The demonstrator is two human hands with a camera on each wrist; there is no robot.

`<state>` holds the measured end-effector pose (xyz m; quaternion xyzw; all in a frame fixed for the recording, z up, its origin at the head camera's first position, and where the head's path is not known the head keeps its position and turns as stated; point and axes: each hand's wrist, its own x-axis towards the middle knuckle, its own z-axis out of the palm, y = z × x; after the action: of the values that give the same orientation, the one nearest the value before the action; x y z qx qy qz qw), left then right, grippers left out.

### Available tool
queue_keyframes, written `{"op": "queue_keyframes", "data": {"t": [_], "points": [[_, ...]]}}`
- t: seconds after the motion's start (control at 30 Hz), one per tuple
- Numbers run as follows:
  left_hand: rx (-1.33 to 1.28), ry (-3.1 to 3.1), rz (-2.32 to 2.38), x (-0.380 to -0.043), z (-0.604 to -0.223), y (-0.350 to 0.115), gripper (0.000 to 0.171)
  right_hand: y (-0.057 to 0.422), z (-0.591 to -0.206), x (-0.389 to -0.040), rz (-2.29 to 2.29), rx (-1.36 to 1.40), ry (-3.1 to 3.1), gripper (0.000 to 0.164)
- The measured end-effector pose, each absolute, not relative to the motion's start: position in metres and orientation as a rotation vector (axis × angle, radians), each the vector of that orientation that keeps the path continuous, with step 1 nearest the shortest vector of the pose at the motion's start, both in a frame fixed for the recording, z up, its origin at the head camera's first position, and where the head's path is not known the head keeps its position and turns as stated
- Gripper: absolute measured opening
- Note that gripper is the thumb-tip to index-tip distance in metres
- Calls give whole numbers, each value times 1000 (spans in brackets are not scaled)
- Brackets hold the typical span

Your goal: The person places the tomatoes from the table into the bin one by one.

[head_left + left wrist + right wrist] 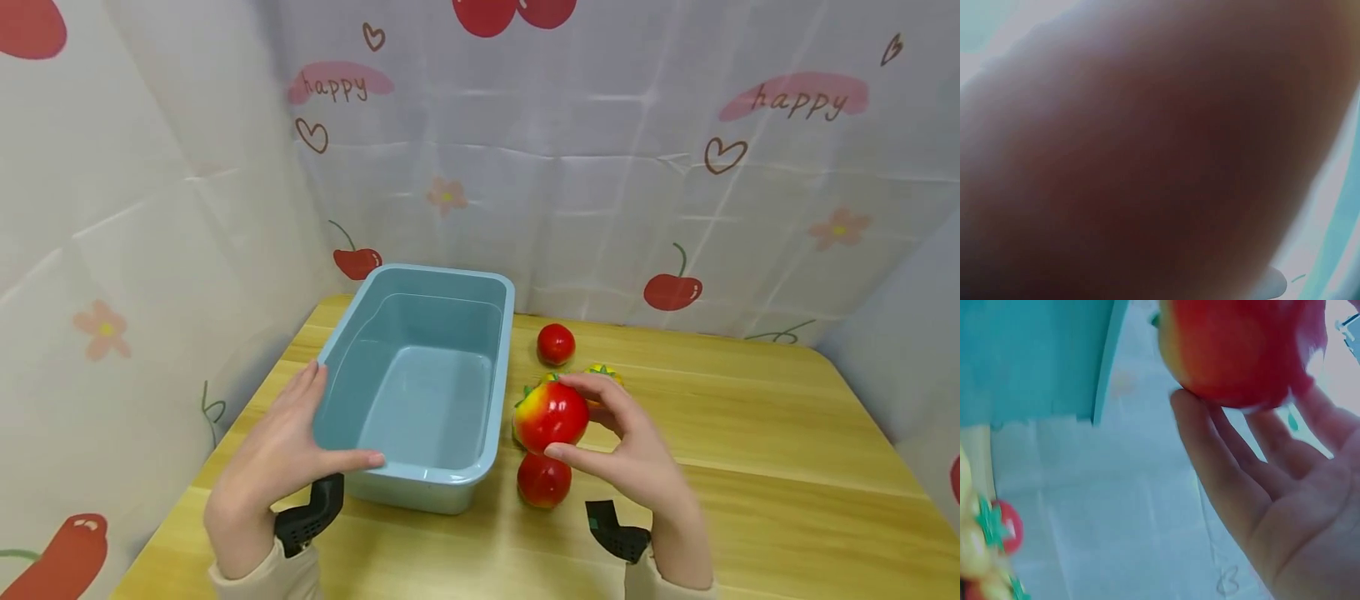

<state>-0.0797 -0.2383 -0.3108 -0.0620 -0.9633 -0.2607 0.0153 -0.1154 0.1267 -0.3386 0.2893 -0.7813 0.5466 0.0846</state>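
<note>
My right hand (637, 450) holds a round red-and-yellow fruit (553, 417) with green leaves between thumb and fingertips, right of the tub. Up close in the right wrist view, the fingertips press against its underside. At the near left corner of a pale blue plastic tub (501, 392) is my left hand (273, 450). Its fingers extend along the left rim, and its straight thumb lies at the front rim. The tub's visible floor is bare. Blurred skin fills most of the left wrist view, hiding the fingers.
Below the held fruit lies a red fruit (544, 481) on the wooden table (750, 433). Farther back sits another red fruit (556, 344), near a partly hidden yellow fruit (604, 372) with green leaves. A printed curtain (585, 208) encloses the back and sides.
</note>
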Motion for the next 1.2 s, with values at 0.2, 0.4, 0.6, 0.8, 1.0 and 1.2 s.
{"op": "queue_keyframes", "data": {"t": [0.2, 0.4, 0.6, 0.8, 1.0, 1.2], "points": [[-215, -2993, -795, -82, -311, -236, 129, 102, -337, -114, 1710, 747, -2249, 65], [-216, -2998, -791, -82, -311, -234, 129, 73, -335, -111, 1782, 740, -2118, 67], [-214, -2993, -785, -81, -310, -234, 129, 50, -339, -111, 1792, 762, -2074, 65], [-206, -2990, -783, -81, -311, -235, 128, 38, -346, -112, 1766, 775, -2100, 64], [-191, -2995, -784, -80, -311, -237, 128, 30, -351, -114, 1690, 769, -2156, 63], [-188, -2994, -784, -80, -311, -237, 128, 24, -355, -115, 1568, 761, -2235, 61]]}}
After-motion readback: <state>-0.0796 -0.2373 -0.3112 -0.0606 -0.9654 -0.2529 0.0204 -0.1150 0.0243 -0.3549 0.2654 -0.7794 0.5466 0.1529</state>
